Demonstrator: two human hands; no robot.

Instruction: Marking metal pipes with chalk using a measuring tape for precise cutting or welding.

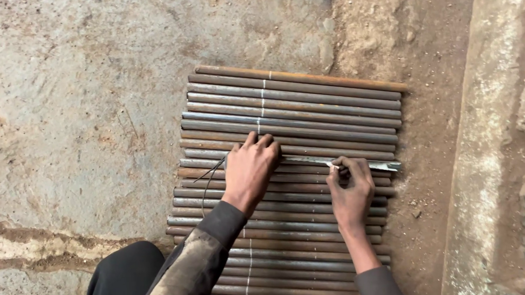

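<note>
Marking step under way: left hand (250,170) lies flat, pinning metal straightedge (340,160) across steel rods (290,114); right hand (350,188) pinches white chalk (332,165) at its edge. Next stroke calls for the straightedge steady.

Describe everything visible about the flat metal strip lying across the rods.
The flat metal strip is thin, grey and shiny, lying lengthwise on the row of rusty steel rods. The left hand presses its left part down; the right hand holds a small white marker at its edge. Its right end reaches the rods' ends.

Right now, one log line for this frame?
left hand: flat on metal strip | right hand: pinching white chalk | rods: side by side on ground
</note>
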